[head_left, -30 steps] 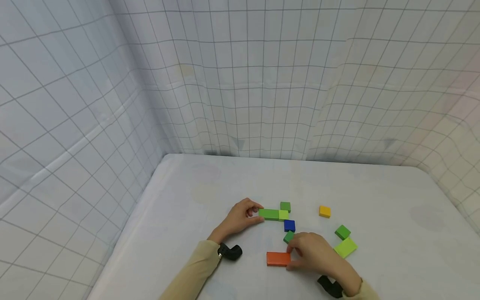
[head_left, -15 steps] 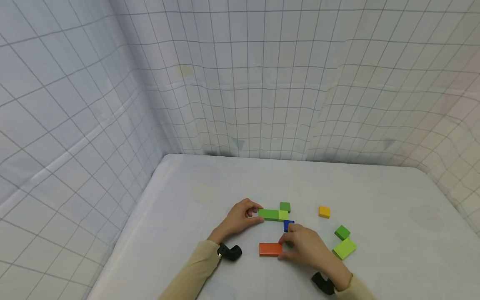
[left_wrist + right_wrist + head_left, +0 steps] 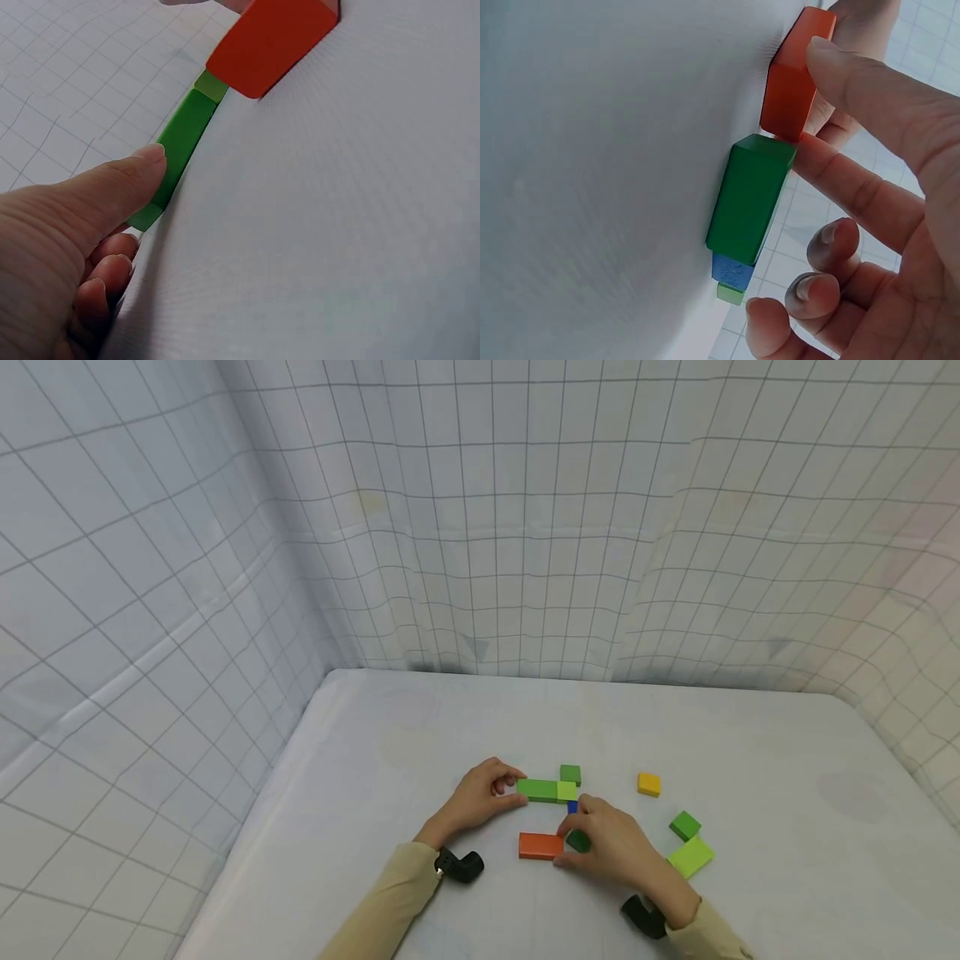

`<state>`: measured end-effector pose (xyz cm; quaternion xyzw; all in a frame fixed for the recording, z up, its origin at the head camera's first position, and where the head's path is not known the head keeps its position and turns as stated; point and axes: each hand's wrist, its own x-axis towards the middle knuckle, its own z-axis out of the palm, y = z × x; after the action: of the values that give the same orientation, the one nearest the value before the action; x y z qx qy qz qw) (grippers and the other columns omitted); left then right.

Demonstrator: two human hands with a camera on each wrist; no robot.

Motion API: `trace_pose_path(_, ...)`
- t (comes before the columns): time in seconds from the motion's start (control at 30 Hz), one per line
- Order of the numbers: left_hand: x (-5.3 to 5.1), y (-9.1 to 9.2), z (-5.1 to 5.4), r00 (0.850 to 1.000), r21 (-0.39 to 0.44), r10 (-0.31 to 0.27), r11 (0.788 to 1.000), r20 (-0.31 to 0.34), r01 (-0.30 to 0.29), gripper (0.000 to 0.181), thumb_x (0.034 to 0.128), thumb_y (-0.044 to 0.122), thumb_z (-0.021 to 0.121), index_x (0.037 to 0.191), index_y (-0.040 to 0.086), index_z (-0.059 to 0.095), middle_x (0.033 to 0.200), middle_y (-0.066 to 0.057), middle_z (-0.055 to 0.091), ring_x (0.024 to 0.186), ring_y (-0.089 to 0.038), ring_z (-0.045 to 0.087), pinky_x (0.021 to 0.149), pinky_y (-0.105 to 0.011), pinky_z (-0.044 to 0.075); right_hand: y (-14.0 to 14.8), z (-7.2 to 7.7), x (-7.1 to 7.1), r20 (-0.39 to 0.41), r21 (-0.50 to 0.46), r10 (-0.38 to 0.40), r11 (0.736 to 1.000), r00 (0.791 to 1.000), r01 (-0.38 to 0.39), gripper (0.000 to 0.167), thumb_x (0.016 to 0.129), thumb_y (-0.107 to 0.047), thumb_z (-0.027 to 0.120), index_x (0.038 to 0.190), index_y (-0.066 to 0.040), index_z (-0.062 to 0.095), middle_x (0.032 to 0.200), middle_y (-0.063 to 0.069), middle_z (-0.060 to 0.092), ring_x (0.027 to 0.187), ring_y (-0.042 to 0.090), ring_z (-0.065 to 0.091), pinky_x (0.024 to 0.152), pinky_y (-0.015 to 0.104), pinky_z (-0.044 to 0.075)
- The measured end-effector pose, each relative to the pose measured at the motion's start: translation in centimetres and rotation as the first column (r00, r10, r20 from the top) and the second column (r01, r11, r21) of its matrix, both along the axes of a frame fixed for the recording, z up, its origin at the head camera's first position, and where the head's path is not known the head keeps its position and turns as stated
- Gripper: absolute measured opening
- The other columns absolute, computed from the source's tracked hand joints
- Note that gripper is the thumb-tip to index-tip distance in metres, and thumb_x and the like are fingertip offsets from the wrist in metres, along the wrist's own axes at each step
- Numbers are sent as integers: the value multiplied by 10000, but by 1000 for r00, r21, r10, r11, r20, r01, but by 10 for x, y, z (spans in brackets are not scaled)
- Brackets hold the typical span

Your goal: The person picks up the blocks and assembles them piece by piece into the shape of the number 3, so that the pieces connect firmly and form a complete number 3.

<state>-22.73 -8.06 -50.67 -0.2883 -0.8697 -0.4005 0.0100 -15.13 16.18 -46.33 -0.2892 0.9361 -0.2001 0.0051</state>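
Observation:
My left hand [image 3: 480,795] holds the left end of a long green block [image 3: 537,790] between thumb and fingers; the left wrist view shows the thumb [image 3: 139,176] on its side. A lime block [image 3: 566,791] touches its right end. My right hand [image 3: 611,843] pinches the right end of an orange-red block [image 3: 540,846] lying nearer the front. Beside the right fingers stands a dark green block [image 3: 578,840], partly covered in the head view; the right wrist view shows this green block [image 3: 751,199] close to the orange-red block [image 3: 795,79]. A blue block [image 3: 572,807] is partly hidden by the hand.
A small green block [image 3: 570,773] sits behind the lime one. To the right are a yellow block [image 3: 648,784], another green block [image 3: 686,825] and a larger lime block [image 3: 691,857]. Grid-patterned curtains [image 3: 510,527] stand behind and beside the white table [image 3: 375,727].
My right hand has moved left and away from the front edge with the orange-red block, now covering part of the blue block. The left hand has stayed at the long green block.

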Motion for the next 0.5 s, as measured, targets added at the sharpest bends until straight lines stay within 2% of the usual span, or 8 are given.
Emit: trace_pose_path(0.5, -1, 0, 0, 1000, -15, 7, 1000, 15, -6, 316, 835, 288, 749, 1103, 132, 684, 867, 70, 511, 716, -76, 457, 654, -239, 407, 6, 0, -2, 34, -18, 19, 1000, 999, -18, 270, 732, -393, 813, 896, -206, 707, 753, -76, 389, 643, 45, 374, 524, 208, 311)
